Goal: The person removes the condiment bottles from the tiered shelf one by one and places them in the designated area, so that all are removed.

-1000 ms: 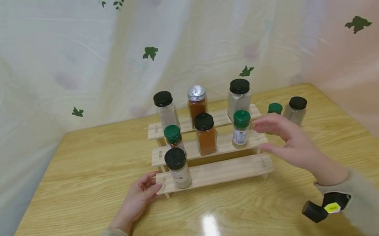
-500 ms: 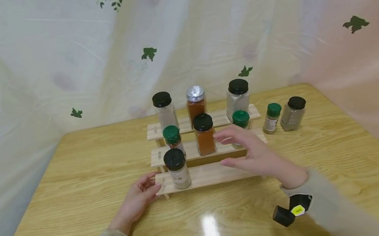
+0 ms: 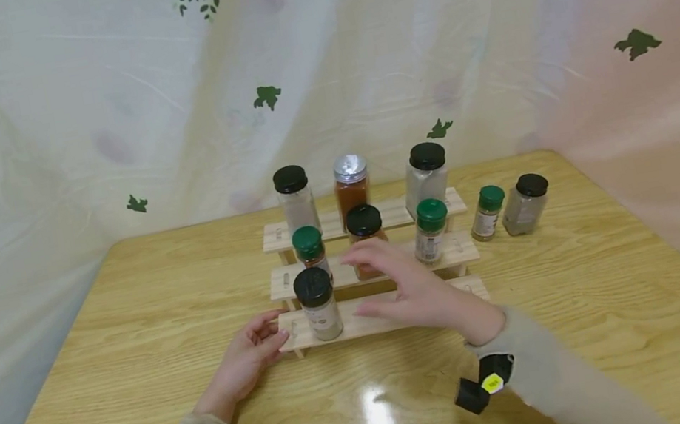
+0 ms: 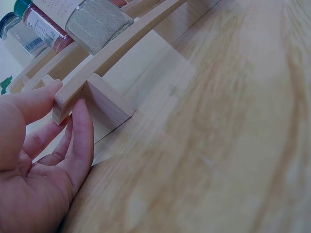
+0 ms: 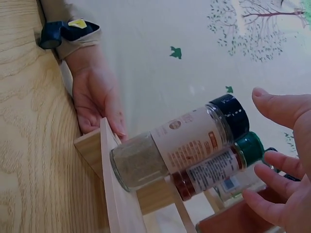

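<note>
A three-tier wooden spice rack (image 3: 390, 312) stands on the table. My left hand (image 3: 248, 358) pinches the left end of its lowest shelf, thumb on top and fingers beneath, as the left wrist view shows. My right hand (image 3: 409, 286) hovers over the lower shelf with thumb and fingers spread, holding nothing. Just left of it, a black-capped spice jar (image 3: 322, 312) stands upright on the lowest shelf. On the middle shelf are a green-capped jar (image 3: 309, 245), a black-capped orange jar (image 3: 365, 221), partly hidden by my right hand, and another green-capped jar (image 3: 429, 231).
The top shelf carries a black-capped jar (image 3: 295, 201), a silver-capped jar (image 3: 352, 184) and another black-capped jar (image 3: 427, 175). Right of the rack, a small green-capped jar (image 3: 487, 213) and a black-capped jar (image 3: 526, 205) stand on the table (image 3: 601, 318). A leaf-printed curtain (image 3: 163, 121) hangs behind.
My right hand has moved left, from beside the rack's right end to near the black-capped jar on the lowest shelf, fingers still spread. The left hand keeps its grip on the shelf.
</note>
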Available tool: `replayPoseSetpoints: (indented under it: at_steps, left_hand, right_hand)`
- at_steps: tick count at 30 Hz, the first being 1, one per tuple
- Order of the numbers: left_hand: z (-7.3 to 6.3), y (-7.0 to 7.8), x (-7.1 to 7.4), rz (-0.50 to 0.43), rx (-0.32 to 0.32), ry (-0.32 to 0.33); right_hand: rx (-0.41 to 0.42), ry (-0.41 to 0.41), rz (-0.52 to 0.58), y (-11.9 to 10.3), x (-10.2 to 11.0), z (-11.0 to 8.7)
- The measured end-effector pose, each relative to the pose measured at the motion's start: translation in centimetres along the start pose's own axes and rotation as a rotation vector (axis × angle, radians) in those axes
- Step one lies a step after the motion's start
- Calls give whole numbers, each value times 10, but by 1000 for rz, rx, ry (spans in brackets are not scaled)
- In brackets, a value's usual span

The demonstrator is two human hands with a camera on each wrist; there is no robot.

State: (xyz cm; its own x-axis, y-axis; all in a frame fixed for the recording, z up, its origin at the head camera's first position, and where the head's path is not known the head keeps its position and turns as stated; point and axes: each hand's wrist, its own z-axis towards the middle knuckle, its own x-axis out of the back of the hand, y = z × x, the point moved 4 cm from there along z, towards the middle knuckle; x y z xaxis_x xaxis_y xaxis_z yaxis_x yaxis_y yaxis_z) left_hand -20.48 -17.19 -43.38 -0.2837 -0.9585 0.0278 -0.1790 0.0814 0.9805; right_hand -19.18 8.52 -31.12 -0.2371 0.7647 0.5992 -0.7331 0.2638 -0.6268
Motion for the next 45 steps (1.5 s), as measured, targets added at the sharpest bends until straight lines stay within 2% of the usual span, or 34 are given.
replayPoseSetpoints:
  at_steps: [4, 10, 20, 25, 33, 38, 41, 45]
  left_hand:
    - [1, -1, 0, 8, 12, 9]
    - [1, 0, 0, 15, 5, 10]
    - [0, 1, 1, 11, 18, 15]
    - [0, 0, 1, -1, 14, 13]
    - [3, -4, 0, -8, -41, -19]
    - [3, -5, 1, -7, -40, -17]
    - [3, -3, 1, -5, -40, -14]
    - [2, -2, 1, -1, -31, -3]
  right_hand:
    - [-10, -30, -29, -3, -6, 5]
    - [-48, -68, -6, 0, -14, 10]
    - [-137, -123, -18, 3, -25, 10]
    - [-156, -136, -32, 4, -29, 10]
    - [-93, -99, 12, 9, -38, 7]
    - [-118, -76, 29, 14, -46, 5]
    - [-119, -35, 17, 16, -51, 4]
    - [-80, 34, -14, 16, -57, 4]
